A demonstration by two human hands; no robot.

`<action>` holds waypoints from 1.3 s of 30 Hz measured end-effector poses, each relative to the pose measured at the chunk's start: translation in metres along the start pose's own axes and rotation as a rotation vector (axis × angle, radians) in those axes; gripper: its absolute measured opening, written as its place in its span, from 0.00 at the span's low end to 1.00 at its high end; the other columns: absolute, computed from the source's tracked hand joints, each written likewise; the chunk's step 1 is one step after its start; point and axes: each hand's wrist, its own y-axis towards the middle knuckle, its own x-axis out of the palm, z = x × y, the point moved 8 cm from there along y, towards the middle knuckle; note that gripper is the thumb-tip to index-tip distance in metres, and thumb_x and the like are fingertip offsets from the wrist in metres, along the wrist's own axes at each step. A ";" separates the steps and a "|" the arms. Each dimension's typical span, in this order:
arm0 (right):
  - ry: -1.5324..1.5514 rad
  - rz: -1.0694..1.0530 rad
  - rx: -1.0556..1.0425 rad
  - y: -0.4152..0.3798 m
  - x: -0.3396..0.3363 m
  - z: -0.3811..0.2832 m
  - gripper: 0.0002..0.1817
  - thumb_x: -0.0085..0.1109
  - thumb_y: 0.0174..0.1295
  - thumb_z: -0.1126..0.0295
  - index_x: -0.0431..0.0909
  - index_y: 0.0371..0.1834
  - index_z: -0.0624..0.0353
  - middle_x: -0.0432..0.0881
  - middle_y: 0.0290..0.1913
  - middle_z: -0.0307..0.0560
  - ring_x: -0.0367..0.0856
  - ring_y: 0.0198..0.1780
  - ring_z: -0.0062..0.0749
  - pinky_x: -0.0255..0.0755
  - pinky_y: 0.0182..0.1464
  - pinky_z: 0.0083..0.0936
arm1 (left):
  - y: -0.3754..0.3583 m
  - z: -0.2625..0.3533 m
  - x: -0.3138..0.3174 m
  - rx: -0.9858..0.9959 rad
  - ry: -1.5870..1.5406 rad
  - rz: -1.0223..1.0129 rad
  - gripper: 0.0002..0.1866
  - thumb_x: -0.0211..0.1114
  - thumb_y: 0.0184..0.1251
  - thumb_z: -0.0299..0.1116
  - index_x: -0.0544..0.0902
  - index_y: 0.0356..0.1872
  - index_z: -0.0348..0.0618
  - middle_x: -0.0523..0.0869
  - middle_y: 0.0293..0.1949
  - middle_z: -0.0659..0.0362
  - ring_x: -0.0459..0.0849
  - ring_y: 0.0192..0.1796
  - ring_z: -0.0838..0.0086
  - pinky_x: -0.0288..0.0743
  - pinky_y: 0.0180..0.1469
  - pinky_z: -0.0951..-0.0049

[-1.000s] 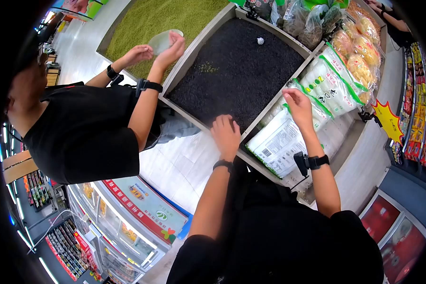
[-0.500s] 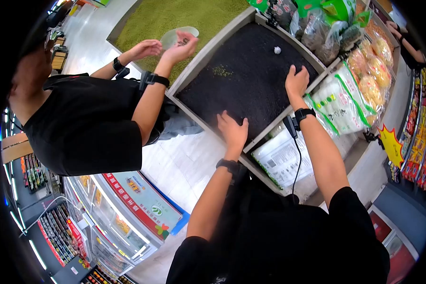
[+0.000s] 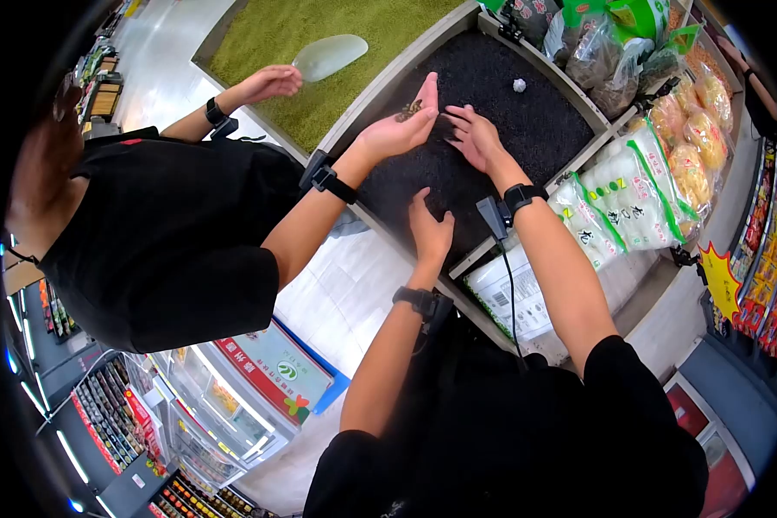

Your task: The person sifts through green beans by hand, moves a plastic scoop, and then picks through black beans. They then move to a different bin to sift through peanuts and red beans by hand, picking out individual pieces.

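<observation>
My left hand (image 3: 431, 228) is open over the near side of a bin of small black grains (image 3: 540, 121), thumb and fingers apart. Over the middle of the same bin, my right hand (image 3: 475, 138) is open with fingers spread, palm toward a co-worker's cupped hand (image 3: 393, 134). That hand carries a small heap of brownish-green grains (image 3: 410, 111), and a narrow gap separates it from my fingertips. A small white crumpled lump (image 3: 520, 85) lies on the black grains farther back.
A bin of green beans (image 3: 259, 43) adjoins on the left. A clear scoop (image 3: 332, 57) lies there beside the co-worker's other hand (image 3: 276, 82). Bagged noodles (image 3: 634, 194) stand right of the black bin. A cable (image 3: 511, 293) hangs from my right wrist. A freezer (image 3: 224, 397) is lower left.
My right hand has moved left from the bin's right side to its middle. The co-worker's cupped hand has come across from the green bin over the black grains. My left hand has barely shifted.
</observation>
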 end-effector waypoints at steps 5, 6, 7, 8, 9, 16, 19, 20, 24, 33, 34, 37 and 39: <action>-0.150 0.044 -0.102 -0.030 -0.033 -0.024 0.22 0.42 0.81 0.64 0.73 0.71 0.62 0.77 0.69 0.53 0.78 0.68 0.41 0.74 0.68 0.39 | -0.018 0.017 -0.012 0.201 0.098 -0.099 0.24 0.67 0.59 0.23 0.77 0.59 0.43 0.82 0.55 0.51 0.78 0.61 0.52 0.70 0.66 0.55; -0.237 0.114 -0.109 -0.040 -0.046 -0.033 0.20 0.44 0.80 0.65 0.76 0.68 0.60 0.80 0.66 0.51 0.80 0.66 0.40 0.75 0.66 0.38 | -0.023 0.024 -0.012 0.270 0.165 -0.151 0.21 0.66 0.61 0.23 0.79 0.57 0.44 0.83 0.54 0.54 0.79 0.60 0.55 0.71 0.64 0.56; -0.323 0.187 -0.117 -0.049 -0.064 -0.040 0.18 0.47 0.79 0.67 0.79 0.65 0.59 0.83 0.63 0.49 0.82 0.63 0.40 0.76 0.64 0.36 | -0.024 0.021 -0.013 0.271 0.162 -0.157 0.21 0.66 0.61 0.23 0.79 0.57 0.44 0.83 0.54 0.54 0.79 0.60 0.55 0.71 0.64 0.56; -0.528 0.235 -0.194 -0.055 -0.081 -0.054 0.17 0.52 0.75 0.67 0.80 0.63 0.59 0.84 0.61 0.50 0.84 0.60 0.38 0.78 0.60 0.35 | -0.029 0.027 -0.009 0.430 0.316 -0.210 0.18 0.66 0.62 0.25 0.80 0.54 0.46 0.83 0.52 0.57 0.80 0.58 0.57 0.71 0.63 0.56; -0.734 0.285 -0.270 -0.066 -0.086 -0.068 0.17 0.57 0.72 0.68 0.82 0.60 0.60 0.85 0.59 0.51 0.86 0.56 0.37 0.79 0.56 0.33 | -0.037 0.030 0.000 0.592 0.468 -0.263 0.15 0.65 0.63 0.26 0.81 0.52 0.47 0.84 0.50 0.59 0.80 0.57 0.60 0.71 0.61 0.57; -1.496 0.567 -0.478 -0.093 -0.116 -0.077 0.33 0.67 0.60 0.65 0.71 0.68 0.63 0.74 0.67 0.69 0.71 0.69 0.65 0.67 0.71 0.49 | -0.046 0.028 -0.001 0.662 0.502 -0.107 0.12 0.67 0.63 0.29 0.83 0.47 0.48 0.83 0.49 0.62 0.79 0.56 0.65 0.67 0.60 0.60; -1.512 0.627 -0.439 -0.077 -0.110 -0.082 0.41 0.67 0.62 0.59 0.61 0.75 0.64 0.63 0.73 0.75 0.62 0.74 0.73 0.62 0.75 0.54 | -0.045 0.031 -0.005 0.652 0.510 -0.046 0.12 0.68 0.62 0.30 0.82 0.47 0.50 0.81 0.53 0.61 0.77 0.59 0.64 0.65 0.63 0.57; -1.462 0.734 -0.348 -0.074 -0.114 -0.086 0.42 0.66 0.63 0.56 0.60 0.76 0.65 0.62 0.74 0.75 0.61 0.75 0.72 0.61 0.75 0.53 | -0.046 0.032 -0.005 0.642 0.543 -0.032 0.12 0.68 0.62 0.31 0.82 0.47 0.50 0.80 0.54 0.61 0.77 0.60 0.64 0.64 0.64 0.55; -1.253 0.855 -0.288 -0.045 -0.128 -0.085 0.42 0.62 0.67 0.53 0.58 0.75 0.70 0.63 0.73 0.74 0.64 0.73 0.72 0.62 0.74 0.53 | -0.045 0.032 -0.006 0.627 0.602 -0.015 0.14 0.68 0.60 0.32 0.82 0.48 0.50 0.80 0.56 0.59 0.77 0.62 0.64 0.63 0.65 0.51; -0.860 0.384 -0.383 0.019 -0.033 -0.051 0.25 0.57 0.72 0.56 0.79 0.66 0.60 0.83 0.63 0.58 0.78 0.68 0.51 0.69 0.69 0.35 | -0.044 0.032 -0.005 0.618 0.580 -0.032 0.13 0.67 0.59 0.31 0.81 0.46 0.49 0.81 0.53 0.61 0.77 0.61 0.65 0.63 0.65 0.51; -0.732 0.190 -0.379 0.036 -0.023 -0.040 0.24 0.55 0.74 0.58 0.78 0.68 0.58 0.80 0.67 0.56 0.73 0.72 0.48 0.66 0.72 0.35 | -0.044 0.032 -0.005 0.611 0.561 -0.032 0.12 0.67 0.59 0.30 0.82 0.45 0.49 0.81 0.52 0.61 0.77 0.60 0.64 0.62 0.66 0.51; -0.506 -0.053 -0.212 0.017 0.013 -0.039 0.22 0.48 0.80 0.62 0.74 0.72 0.57 0.68 0.77 0.54 0.60 0.81 0.45 0.57 0.78 0.41 | -0.042 0.032 -0.006 0.617 0.549 -0.030 0.11 0.67 0.59 0.29 0.82 0.44 0.49 0.81 0.51 0.61 0.77 0.60 0.64 0.62 0.65 0.52; -0.489 -0.188 -0.247 0.012 0.016 -0.042 0.23 0.46 0.81 0.62 0.71 0.74 0.57 0.65 0.78 0.55 0.59 0.81 0.47 0.57 0.79 0.44 | -0.046 0.032 -0.005 0.623 0.548 -0.035 0.11 0.66 0.59 0.29 0.82 0.44 0.49 0.81 0.51 0.61 0.77 0.59 0.64 0.62 0.65 0.52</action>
